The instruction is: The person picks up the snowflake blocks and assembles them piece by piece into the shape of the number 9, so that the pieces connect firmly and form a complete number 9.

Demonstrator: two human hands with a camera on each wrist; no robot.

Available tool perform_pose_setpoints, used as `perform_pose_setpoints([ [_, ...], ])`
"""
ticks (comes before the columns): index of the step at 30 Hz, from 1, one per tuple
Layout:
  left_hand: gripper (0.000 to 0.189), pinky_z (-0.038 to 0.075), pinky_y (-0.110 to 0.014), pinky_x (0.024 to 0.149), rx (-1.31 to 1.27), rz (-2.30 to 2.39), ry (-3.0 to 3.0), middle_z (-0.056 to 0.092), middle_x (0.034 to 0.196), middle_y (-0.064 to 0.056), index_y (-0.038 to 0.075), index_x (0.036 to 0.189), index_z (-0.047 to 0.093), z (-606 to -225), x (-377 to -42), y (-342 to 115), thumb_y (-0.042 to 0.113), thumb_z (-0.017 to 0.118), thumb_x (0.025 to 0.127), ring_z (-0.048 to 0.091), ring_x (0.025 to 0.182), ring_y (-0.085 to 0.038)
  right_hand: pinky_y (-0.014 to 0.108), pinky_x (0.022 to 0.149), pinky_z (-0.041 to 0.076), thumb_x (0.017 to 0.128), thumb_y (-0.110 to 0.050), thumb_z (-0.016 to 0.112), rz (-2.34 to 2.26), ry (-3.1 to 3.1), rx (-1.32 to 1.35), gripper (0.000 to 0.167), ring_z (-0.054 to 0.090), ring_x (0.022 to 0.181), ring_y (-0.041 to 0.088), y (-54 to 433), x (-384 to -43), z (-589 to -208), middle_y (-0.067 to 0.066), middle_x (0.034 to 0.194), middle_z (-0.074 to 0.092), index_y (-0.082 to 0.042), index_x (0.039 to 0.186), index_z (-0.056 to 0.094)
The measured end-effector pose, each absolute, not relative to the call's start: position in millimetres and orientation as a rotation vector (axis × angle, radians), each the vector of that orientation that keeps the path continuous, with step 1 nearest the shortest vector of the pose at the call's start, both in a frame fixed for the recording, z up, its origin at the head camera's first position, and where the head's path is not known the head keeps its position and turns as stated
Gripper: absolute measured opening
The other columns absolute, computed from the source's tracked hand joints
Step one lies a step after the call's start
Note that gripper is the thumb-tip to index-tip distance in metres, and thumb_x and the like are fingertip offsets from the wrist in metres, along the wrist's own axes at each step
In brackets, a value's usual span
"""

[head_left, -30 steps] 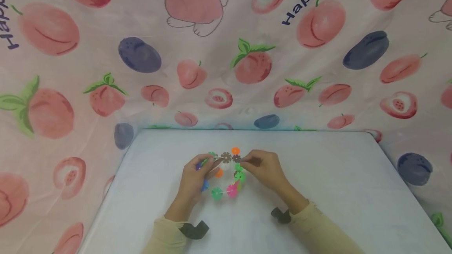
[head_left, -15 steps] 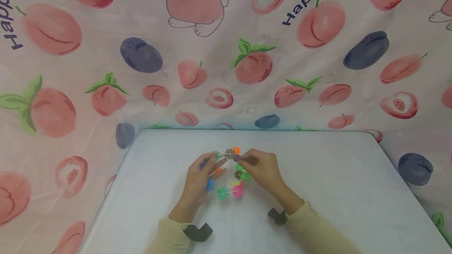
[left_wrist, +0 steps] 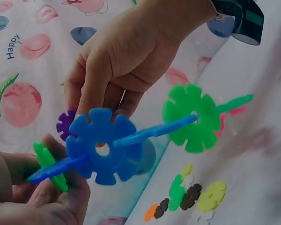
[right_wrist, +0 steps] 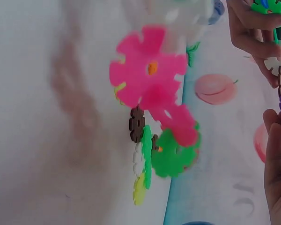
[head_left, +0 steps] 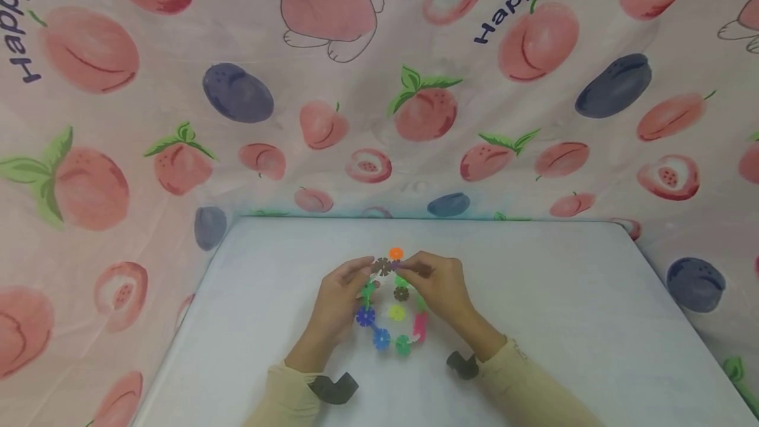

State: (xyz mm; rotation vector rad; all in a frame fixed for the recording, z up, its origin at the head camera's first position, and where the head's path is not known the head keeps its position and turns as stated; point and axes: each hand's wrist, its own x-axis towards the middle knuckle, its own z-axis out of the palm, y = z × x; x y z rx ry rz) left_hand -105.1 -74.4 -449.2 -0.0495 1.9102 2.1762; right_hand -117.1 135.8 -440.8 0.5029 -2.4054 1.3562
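Observation:
My left hand [head_left: 342, 298] grips one end of a curved chain of notched plastic snowflake discs, near a green disc [left_wrist: 50, 166]. Blue discs [left_wrist: 103, 146] and another green disc [left_wrist: 192, 118] follow along it, then pink discs [right_wrist: 150, 68] below the right hand. A brown disc [head_left: 384, 266] and a white disc [right_wrist: 277, 61] stand at the left fingertips. Between thumb and fingers, my right hand [head_left: 439, 282] pinches a small purple disc [left_wrist: 65, 124], right at the brown disc's edge. The right fingers partly cover it.
Loose discs lie on the white table [head_left: 534, 321] behind and beneath the chain: orange [head_left: 396, 254], brown [head_left: 401, 294], yellow [head_left: 396, 312], plus green and white ones. A fruit-print cloth [head_left: 367, 104] hangs behind the table. Dark camera mounts [head_left: 334, 389] sit on both wrists.
The hanging part of the chain has turned and dropped nearer the front, bringing the blue discs out from behind the left hand. Both hands stay close together; the left has shifted slightly right.

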Motion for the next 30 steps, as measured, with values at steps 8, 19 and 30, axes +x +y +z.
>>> perform_pose_setpoints([
  [8,0.036,0.060,-0.030,0.083,0.014,2.190,1.806,0.061,0.136,-0.007,0.013,0.142,0.057,-452.0,-107.5,-76.9,0.020,0.051,0.108,0.064,0.103,-0.018,0.025,0.073,0.062,0.084,-0.014,0.084,1.458,-2.393,0.491,0.009,0.077,0.080,0.011,137.2,-117.3,-441.3,-0.004,0.090,0.079,-0.017,0.092,0.079],
  [19,0.033,0.062,-0.036,0.085,0.086,2.118,1.829,0.057,0.133,-0.011,0.016,0.137,0.063,-452.8,-107.8,-76.4,0.015,0.045,0.109,0.064,0.102,-0.021,0.027,0.075,0.062,0.084,-0.010,0.084,1.436,-2.446,0.485,0.012,0.077,0.083,0.011,137.8,-118.3,-442.1,-0.004,0.093,0.079,-0.015,0.093,0.078],
  [30,0.029,0.063,-0.032,0.081,0.068,2.124,1.879,0.064,0.132,-0.009,0.012,0.130,0.068,-450.0,-107.8,-77.6,0.023,0.060,0.104,0.067,0.093,-0.019,0.024,0.076,0.061,0.085,-0.019,0.084,1.559,-2.545,0.432,0.011,0.075,0.084,0.005,137.9,-118.3,-436.9,-0.010,0.096,0.078,-0.024,0.093,0.077],
])
